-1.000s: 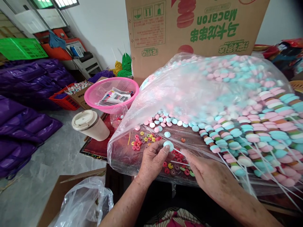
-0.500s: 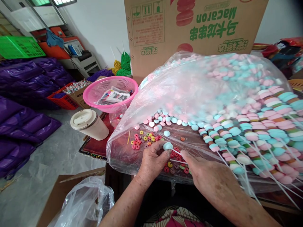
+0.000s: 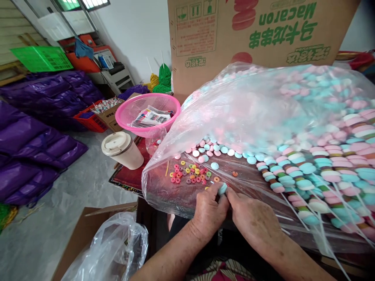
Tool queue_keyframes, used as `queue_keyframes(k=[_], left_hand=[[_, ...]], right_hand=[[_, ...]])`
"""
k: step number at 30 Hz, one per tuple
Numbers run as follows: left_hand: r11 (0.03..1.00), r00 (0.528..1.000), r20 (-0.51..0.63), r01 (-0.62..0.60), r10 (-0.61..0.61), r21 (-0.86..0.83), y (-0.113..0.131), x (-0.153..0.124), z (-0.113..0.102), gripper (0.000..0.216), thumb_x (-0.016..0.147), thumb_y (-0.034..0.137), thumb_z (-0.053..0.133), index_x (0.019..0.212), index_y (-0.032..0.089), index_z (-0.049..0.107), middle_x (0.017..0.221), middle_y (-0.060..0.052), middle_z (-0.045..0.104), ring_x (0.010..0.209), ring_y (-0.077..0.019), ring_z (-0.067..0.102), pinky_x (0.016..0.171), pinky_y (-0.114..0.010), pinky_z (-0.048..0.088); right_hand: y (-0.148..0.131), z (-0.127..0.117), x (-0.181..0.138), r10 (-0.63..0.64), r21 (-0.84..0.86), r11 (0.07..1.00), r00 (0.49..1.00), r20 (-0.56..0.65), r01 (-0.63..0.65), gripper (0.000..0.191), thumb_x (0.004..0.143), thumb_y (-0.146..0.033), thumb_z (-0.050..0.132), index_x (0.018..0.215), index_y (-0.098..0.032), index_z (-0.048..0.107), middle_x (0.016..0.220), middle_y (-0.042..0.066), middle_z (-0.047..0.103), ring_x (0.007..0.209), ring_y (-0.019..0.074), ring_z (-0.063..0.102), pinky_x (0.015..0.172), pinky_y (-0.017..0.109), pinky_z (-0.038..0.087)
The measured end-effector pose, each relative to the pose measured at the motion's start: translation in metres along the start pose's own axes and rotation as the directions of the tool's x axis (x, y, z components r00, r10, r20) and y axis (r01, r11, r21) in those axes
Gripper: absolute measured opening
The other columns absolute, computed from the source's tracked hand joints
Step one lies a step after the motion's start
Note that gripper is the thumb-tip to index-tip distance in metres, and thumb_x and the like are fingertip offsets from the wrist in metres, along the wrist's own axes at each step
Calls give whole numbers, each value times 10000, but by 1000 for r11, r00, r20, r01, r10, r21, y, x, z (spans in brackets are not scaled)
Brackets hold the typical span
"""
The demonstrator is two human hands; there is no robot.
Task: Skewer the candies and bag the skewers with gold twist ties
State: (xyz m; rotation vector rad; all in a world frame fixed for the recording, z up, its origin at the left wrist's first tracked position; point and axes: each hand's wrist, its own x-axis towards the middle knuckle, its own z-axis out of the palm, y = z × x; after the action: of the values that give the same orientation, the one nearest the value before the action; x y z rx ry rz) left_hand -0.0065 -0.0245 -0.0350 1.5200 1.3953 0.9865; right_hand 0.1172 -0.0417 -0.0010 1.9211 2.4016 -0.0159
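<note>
"Largest item?"
"Dark-red table [image 3: 133, 175], bearing a clear plastic bag [image 3: 158, 191] with pink and blue round sweets [image 3: 224, 150]."
"Hands?"
"Right hand [image 3: 254, 216] curled beside left hand [image 3: 208, 210]; its grip is hidden, contents cannot be told. The left pinches a pale-blue rounded disc [image 3: 222, 189] above the near edge."
"Smallest?"
"Multicoloured ring-shaped pieces [image 3: 197, 171], loose beyond."

The held candy [image 3: 222, 189] is pale blue, the skewers [image 3: 327, 162] striped pink-and-blue.
</note>
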Motion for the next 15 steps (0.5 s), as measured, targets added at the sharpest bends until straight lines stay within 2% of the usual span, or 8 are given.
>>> queue_keyframes(k=[4,7,9,10,12,15], left_hand=[[996,1000,-22,-2,4,84,5,-1,2,244,798,208,497,976,236,662,735,6,663,632,-144,549,643,-240,429],[984,990,123,-81,62,158,12,-2,-1,229,785,189,498,922,254,670,711,-3,657,601,-152,527,606,-244,403],[977,986,161,-65,32,202,15,1,-12,272,773,225,540,1017,272,649,744,-8,674,616,-168,544,609,-256,400],[971,991,132,-26,-6,237,15,5,-20,324,769,259,563,1088,280,622,775,-12,686,637,-180,561,622,-265,404],[936,997,-19,79,-78,343,13,17,-41,371,780,314,573,1149,280,591,855,-35,700,724,-211,594,677,-291,412],[807,988,-89,152,-124,570,5,34,-67,209,788,238,541,948,238,676,942,-77,687,833,-239,603,719,-308,413]], right_hand=[[8,12,-3,-25,102,994,997,-78,33,299,794,-24,400,892,-175,638,787,76,696,692,195,671,535,254,410],[13,19,-1,-11,217,975,992,-123,38,315,760,-6,364,837,-170,622,734,66,689,655,189,658,547,260,406],[18,22,3,-16,324,942,978,-210,85,283,775,-42,352,782,-183,598,709,52,680,637,176,642,560,257,405],[22,23,5,-19,362,925,964,-264,117,259,794,-77,352,740,-193,578,689,47,669,625,171,629,561,256,400],[29,23,9,-6,395,907,941,-338,148,249,833,-159,356,662,-209,530,620,35,631,567,163,586,532,257,372],[31,24,7,-16,407,902,952,-307,146,275,857,-209,359,612,-218,484,546,13,584,482,145,523,487,258,322]])
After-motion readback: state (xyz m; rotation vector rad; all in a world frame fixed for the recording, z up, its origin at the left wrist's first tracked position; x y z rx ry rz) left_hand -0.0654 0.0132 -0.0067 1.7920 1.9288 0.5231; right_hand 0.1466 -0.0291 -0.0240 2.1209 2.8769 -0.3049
